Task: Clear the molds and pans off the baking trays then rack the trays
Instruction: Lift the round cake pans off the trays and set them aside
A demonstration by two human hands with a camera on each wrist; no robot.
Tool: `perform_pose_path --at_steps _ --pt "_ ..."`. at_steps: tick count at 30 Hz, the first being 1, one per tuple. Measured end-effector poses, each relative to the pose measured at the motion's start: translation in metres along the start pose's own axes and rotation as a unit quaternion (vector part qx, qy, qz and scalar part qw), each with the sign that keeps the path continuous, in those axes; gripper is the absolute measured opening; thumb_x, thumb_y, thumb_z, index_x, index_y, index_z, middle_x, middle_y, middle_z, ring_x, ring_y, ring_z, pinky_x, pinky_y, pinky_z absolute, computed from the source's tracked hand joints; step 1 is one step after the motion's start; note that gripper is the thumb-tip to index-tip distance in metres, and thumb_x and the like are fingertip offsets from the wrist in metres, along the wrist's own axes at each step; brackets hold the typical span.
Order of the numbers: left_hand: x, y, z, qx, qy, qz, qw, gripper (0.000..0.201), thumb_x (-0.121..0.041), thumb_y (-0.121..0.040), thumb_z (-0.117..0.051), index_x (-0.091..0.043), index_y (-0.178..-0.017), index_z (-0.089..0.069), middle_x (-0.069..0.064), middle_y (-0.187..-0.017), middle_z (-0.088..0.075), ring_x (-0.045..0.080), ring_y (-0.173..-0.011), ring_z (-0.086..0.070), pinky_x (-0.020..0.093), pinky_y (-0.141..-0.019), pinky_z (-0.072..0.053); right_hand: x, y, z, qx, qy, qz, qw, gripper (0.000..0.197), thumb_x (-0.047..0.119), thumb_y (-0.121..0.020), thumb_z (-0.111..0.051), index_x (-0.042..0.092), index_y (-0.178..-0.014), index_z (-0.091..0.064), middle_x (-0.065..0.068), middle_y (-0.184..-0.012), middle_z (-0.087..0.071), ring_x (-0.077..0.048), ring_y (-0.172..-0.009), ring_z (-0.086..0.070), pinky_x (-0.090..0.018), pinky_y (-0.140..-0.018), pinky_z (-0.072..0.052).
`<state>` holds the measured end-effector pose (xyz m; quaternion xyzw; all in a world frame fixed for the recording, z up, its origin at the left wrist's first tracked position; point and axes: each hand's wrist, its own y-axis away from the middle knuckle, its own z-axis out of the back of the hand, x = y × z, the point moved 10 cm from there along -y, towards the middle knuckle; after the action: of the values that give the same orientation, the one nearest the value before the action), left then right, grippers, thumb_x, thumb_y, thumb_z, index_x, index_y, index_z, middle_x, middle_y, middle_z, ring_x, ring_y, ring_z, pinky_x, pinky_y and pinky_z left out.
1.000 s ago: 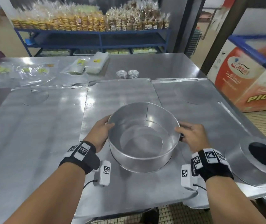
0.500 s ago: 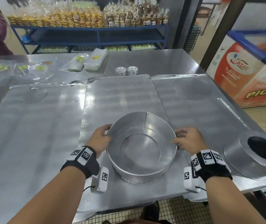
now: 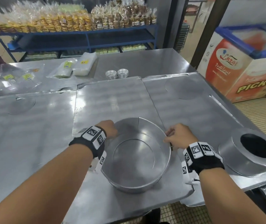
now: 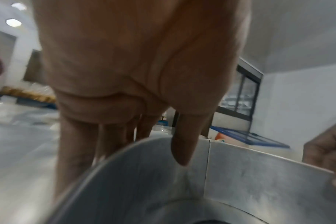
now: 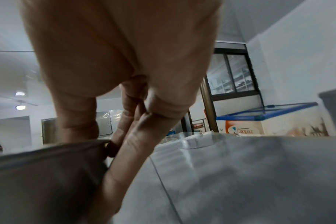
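A round metal cake pan (image 3: 135, 159) sits tilted above the near end of the middle baking tray (image 3: 112, 101). My left hand (image 3: 108, 129) grips its left rim, thumb inside the wall (image 4: 182, 148) and fingers outside. My right hand (image 3: 176, 136) pinches the right rim, thumb on the inner side and fingers down the outer wall (image 5: 128, 151). The pan (image 4: 240, 181) has a vertical seam in its wall. A second round pan (image 3: 250, 149) stands upside down on the right tray (image 3: 193, 110). A third flat tray (image 3: 28, 123) lies to the left.
Two stacks of small foil molds (image 3: 116, 73) stand behind the trays on the steel table (image 3: 145, 62). Plastic bags (image 3: 74, 67) lie at the back left. A blue shelf of packed biscuits (image 3: 74, 21) is beyond, a chest freezer (image 3: 242, 62) at the right.
Both hands have drawn the pan toward me, from the tray's middle to its near end, and it now tilts more. The view has dipped downward.
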<state>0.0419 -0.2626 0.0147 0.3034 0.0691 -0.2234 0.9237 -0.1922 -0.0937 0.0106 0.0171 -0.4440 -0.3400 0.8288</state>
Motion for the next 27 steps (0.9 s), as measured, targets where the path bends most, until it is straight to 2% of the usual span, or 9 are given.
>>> perform_pose_path --at_steps 2,5,8,13,16,19,21,24,27 --pt "-0.025 -0.013 0.013 0.018 -0.071 -0.021 0.997 0.029 -0.023 -0.100 -0.051 -0.005 -0.078 -0.060 0.017 -0.082 -0.059 0.028 -0.077 -0.059 0.027 -0.065 -0.038 0.006 -0.008 0.003 0.021 -0.012 0.009 1.000 0.011 0.003 -0.077 -0.076 0.001 -0.085 -0.069 -0.016 -0.078 -0.068 -0.025 -0.049 -0.064 -0.032 -0.047 -0.057" --pt "-0.068 -0.043 0.033 0.033 -0.114 -0.046 0.992 0.030 -0.027 -0.099 -0.054 -0.009 -0.075 -0.058 0.007 -0.077 -0.056 0.023 -0.067 -0.051 0.026 -0.061 -0.039 0.010 -0.027 0.024 0.017 -0.046 0.017 0.999 0.007 0.005 -0.082 -0.073 0.000 -0.086 -0.068 -0.017 -0.083 -0.068 -0.038 -0.059 -0.071 -0.041 -0.053 -0.060" --pt "-0.116 -0.072 0.050 0.056 -0.077 -0.052 0.994 0.022 -0.029 -0.097 -0.062 -0.009 -0.088 -0.062 0.004 -0.088 -0.064 0.014 -0.056 -0.055 0.020 -0.047 -0.042 0.004 -0.057 0.057 -0.002 -0.023 0.011 1.000 0.006 0.007 -0.083 -0.071 0.002 -0.086 -0.068 -0.015 -0.085 -0.069 -0.031 -0.060 -0.073 -0.039 -0.054 -0.061" --pt "-0.204 -0.127 0.080 0.009 -0.100 -0.087 0.991 0.031 -0.025 -0.096 -0.063 -0.015 -0.069 -0.053 0.000 -0.070 -0.056 0.009 -0.047 -0.056 0.018 -0.045 -0.041 -0.023 -0.130 0.126 -0.048 0.039 -0.035 0.997 0.003 0.008 -0.078 -0.071 0.007 -0.080 -0.068 -0.020 -0.081 -0.072 -0.030 -0.065 -0.074 -0.044 -0.061 -0.062" --pt "-0.257 -0.170 0.086 0.009 -0.126 -0.115 0.985 0.027 -0.028 -0.098 -0.058 -0.018 -0.073 -0.057 -0.005 -0.073 -0.055 0.015 -0.070 -0.061 0.022 -0.061 -0.049 -0.037 -0.182 0.166 -0.074 0.117 -0.056 0.989 0.012 0.011 -0.074 -0.076 0.003 -0.083 -0.071 -0.021 -0.081 -0.073 -0.034 -0.076 -0.073 -0.044 -0.072 -0.062" --pt "-0.299 -0.219 0.098 -0.018 -0.131 -0.114 0.985 0.032 -0.033 -0.092 -0.064 -0.019 -0.064 -0.054 -0.003 -0.071 -0.057 0.022 -0.080 -0.063 0.031 -0.087 -0.055 -0.057 -0.237 0.203 -0.097 0.183 -0.089 0.974 0.028 0.020 -0.073 -0.080 0.002 -0.092 -0.070 -0.015 -0.090 -0.071 -0.030 -0.091 -0.070 -0.032 -0.077 -0.057" --pt "-0.325 -0.249 0.099 -0.038 -0.132 -0.125 0.983 0.033 -0.034 -0.089 -0.068 -0.018 -0.065 -0.052 -0.001 -0.070 -0.056 0.025 -0.082 -0.061 0.030 -0.083 -0.052 -0.075 -0.274 0.218 -0.095 0.206 -0.116 0.967 0.031 0.026 -0.072 -0.082 0.006 -0.090 -0.067 -0.011 -0.088 -0.065 -0.029 -0.099 -0.068 -0.030 -0.075 -0.052" --pt "-0.354 -0.292 0.089 -0.043 -0.144 -0.142 0.978 0.028 -0.039 -0.086 -0.072 -0.013 -0.096 -0.070 0.004 -0.104 -0.069 0.029 -0.107 -0.064 0.031 -0.082 -0.047 -0.101 -0.322 0.230 -0.080 0.233 -0.142 0.959 0.054 0.036 -0.071 -0.084 0.007 -0.113 -0.066 -0.008 -0.093 -0.065 -0.029 -0.104 -0.065 -0.030 -0.082 -0.052" --pt "-0.365 -0.332 0.075 -0.050 -0.136 -0.133 0.981 0.059 -0.042 -0.085 -0.075 -0.009 -0.132 -0.060 0.006 -0.134 -0.061 0.028 -0.124 -0.057 0.032 -0.093 -0.045 -0.114 -0.358 0.239 -0.087 0.252 -0.130 0.955 0.072 0.047 -0.070 -0.084 0.008 -0.126 -0.059 -0.011 -0.120 -0.065 -0.031 -0.116 -0.059 -0.038 -0.099 -0.048"
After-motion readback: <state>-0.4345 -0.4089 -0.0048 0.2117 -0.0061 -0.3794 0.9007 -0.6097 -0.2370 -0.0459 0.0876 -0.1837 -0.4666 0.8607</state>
